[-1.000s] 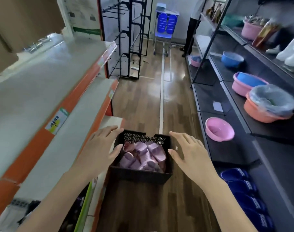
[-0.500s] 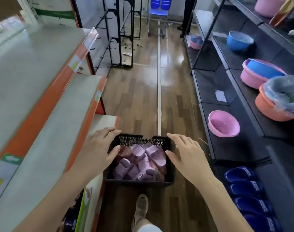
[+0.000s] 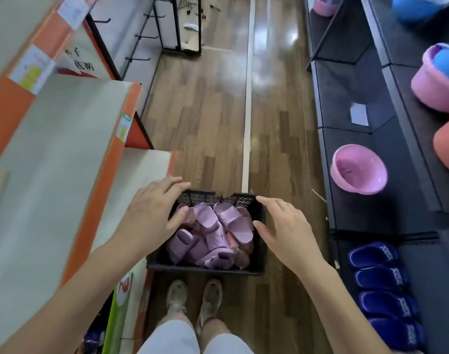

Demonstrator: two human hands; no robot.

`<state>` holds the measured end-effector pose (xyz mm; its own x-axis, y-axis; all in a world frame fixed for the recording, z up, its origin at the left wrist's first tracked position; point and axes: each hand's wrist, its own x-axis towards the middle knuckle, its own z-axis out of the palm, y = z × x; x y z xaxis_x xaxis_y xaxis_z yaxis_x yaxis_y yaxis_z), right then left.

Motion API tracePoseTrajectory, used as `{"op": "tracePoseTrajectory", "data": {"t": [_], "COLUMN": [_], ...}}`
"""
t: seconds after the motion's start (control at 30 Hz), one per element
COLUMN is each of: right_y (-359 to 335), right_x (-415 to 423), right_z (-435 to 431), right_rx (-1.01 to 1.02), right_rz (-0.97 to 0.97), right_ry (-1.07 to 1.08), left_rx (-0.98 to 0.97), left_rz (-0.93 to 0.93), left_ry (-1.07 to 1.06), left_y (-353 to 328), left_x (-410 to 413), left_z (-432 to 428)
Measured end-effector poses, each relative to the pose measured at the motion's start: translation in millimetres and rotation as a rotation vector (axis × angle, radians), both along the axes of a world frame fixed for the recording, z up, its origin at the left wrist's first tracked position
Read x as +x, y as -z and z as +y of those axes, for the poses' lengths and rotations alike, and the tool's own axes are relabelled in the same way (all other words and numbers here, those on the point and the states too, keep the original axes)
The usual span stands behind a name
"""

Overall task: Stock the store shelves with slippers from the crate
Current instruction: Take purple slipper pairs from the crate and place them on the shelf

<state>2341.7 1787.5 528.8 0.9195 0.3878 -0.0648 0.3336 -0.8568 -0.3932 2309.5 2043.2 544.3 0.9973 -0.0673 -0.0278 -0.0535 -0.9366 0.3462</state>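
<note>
— Where is the crate?
— The black crate (image 3: 205, 268) sits on the wooden floor (image 3: 205, 111) of the aisle, just in front of the person's shoes (image 3: 192, 297). Its left side is close to the foot of the orange-edged shelf (image 3: 52, 149)
— What's in it?
— A jumbled heap of lilac slippers (image 3: 213, 233), some on their sides, piled up towards the rim. A few pinker ones show between them
— And the hands?
— Both are released, fingers straight and spread, grasping nothing. The left hand (image 3: 152, 213) is over the crate's left rim, thumb above the slippers. The right hand (image 3: 287, 231) is over the right rim. Whether either touches the crate I cannot tell
— Any other containers?
— On the dark shelves (image 3: 359, 139) to the right there's a pink basin (image 3: 359, 172) low down. A second pink basin (image 3: 433, 80) higher up has a blue basin (image 3: 448, 60) nested inside it. An orange basin (image 3: 448, 141) is cut off by the frame edge, its inside hidden. A row of dark blue slippers (image 3: 381, 284) lines the bottom shelf
</note>
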Motion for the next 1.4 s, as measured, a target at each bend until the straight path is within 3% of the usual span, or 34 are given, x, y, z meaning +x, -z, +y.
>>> {"op": "tracePoseTrajectory", "data": {"t": [0.27, 0.5, 0.73, 0.9, 1.13, 1.4], "right_y": [98.6, 225.7, 367.0, 463.4, 551.9, 569.0], "right_x": [26.4, 42.9, 76.6, 102.5, 133.7, 131.5], "right_z": [6.3, 13.4, 17.3, 13.7, 19.5, 8.2], "right_rx": [-0.086, -0.132, -0.141, -0.134, -0.063, -0.067], "right_rz": [0.246, 0.379, 0.497, 0.593, 0.746, 0.737], "right_ry": [0.052, 0.128, 0.218, 0.325, 0.448, 0.586], "left_rx": [-0.023, -0.074, -0.353, -0.402, -0.408, -0.418], "left_rz": [0.197, 0.297, 0.499, 0.533, 0.544, 0.580], "left_ry": [0.109, 0.128, -0.036, -0.082, -0.097, -0.120], "left_y": [103.5, 230.0, 368.2, 448.9, 511.3, 525.3], "left_x": [37.5, 59.5, 80.3, 88.6, 83.8, 71.0], "left_z": [-0.6, 4.7, -5.8, -10.2, -3.5, -1.1]}}
